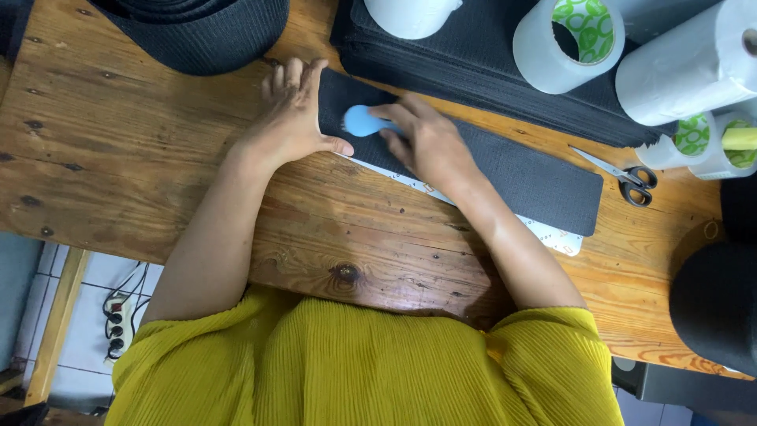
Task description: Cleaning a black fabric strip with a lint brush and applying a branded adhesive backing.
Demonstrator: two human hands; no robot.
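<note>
A long dark grey strip lies on the wooden table, with a white backing sheet showing under its near edge. My left hand lies flat with fingers together, pressing the strip's left end. My right hand grips the handle of a light blue brush-like tool, whose round head rests on the strip just right of my left hand.
Scissors lie to the right of the strip. Behind it are a stack of dark sheets, white tape rolls and a white film roll. Dark fabric rolls sit at the far left and right edge.
</note>
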